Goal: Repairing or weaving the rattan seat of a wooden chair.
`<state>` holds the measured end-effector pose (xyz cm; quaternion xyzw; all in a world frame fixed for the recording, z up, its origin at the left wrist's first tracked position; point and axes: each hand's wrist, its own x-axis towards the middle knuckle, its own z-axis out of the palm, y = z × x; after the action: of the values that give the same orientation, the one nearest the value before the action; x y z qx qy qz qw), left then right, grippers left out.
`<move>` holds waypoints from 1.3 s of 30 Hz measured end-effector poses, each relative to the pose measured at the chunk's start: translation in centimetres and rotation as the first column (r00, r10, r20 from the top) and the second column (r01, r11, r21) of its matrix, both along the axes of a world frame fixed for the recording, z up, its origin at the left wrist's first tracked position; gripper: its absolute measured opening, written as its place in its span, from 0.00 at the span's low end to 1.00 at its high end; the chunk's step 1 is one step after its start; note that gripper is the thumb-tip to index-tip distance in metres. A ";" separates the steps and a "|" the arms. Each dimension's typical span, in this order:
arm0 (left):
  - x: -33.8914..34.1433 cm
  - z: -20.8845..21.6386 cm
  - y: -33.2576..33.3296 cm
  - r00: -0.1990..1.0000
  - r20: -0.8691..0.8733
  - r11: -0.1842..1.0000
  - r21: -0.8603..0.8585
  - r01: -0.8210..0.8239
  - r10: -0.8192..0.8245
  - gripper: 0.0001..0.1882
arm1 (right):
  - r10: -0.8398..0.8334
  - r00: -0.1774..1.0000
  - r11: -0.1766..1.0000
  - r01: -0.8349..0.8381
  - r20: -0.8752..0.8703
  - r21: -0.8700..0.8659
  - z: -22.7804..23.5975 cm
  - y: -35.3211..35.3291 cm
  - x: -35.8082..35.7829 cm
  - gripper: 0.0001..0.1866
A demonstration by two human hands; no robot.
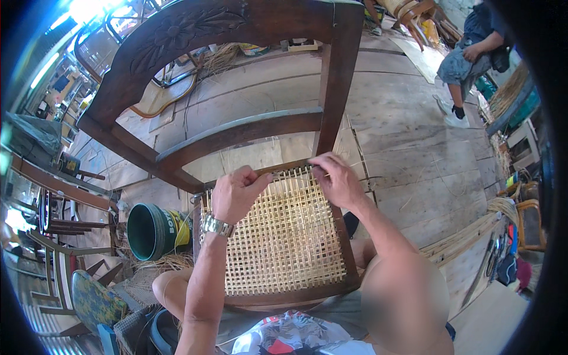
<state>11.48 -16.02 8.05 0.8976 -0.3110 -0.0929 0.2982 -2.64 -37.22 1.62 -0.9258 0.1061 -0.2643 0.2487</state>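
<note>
A dark wooden chair with a carved back stands in front of me, its seat between my knees. Across the seat frame runs an open grid of pale woven cane. Wearing a metal watch, my left hand is over the far left of the weave, thumb and forefinger pinched on what looks like a thin cane strand. My right hand is at the far right corner of the seat, its fingers curled down by the rear rail. Whatever lies between those fingers is hidden.
A green bucket lies tipped beside the chair on the left, near wooden chair frames. Long cane bundles stretch over the plank floor at right. Another person is at the far right.
</note>
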 end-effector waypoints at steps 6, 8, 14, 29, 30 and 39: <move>1.9 -3.3 -2.7 0.983 -0.183 0.988 -0.153 -0.020 -0.008 0.22 | 0.381 0.917 0.457 -0.299 0.120 0.838 -3.3 -1.3 1.7 0.08; 2.7 -5.9 -3.2 0.990 -0.141 0.985 -0.173 0.002 -0.027 0.20 | 0.296 0.954 0.552 -0.205 0.040 0.808 -4.4 -2.5 1.2 0.07; -1.0 -7.8 -5.4 0.986 0.006 0.955 0.249 0.161 -0.168 0.16 | 0.093 0.950 0.394 -0.309 0.297 0.865 -5.5 -3.3 1.2 0.04; -0.6 -9.4 -6.0 0.973 -0.144 0.941 0.262 0.212 -0.179 0.15 | -0.162 0.980 0.913 0.192 -0.112 0.361 -6.2 -0.1 2.4 0.10; -0.9 -10.1 -5.4 0.962 -0.247 0.973 0.166 0.161 -0.117 0.16 | -0.202 0.964 0.903 0.252 -0.173 0.348 -5.9 0.2 2.6 0.11; -2.3 -11.5 -4.8 0.987 -0.163 0.998 0.064 0.025 -0.014 0.17 | -0.311 0.927 0.881 0.364 -0.210 0.302 -7.7 0.6 3.4 0.12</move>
<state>9.17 -20.84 -3.47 0.8933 -0.2913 -0.1789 0.2918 0.71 -36.61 -6.03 -0.8546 0.3285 -0.2088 0.3437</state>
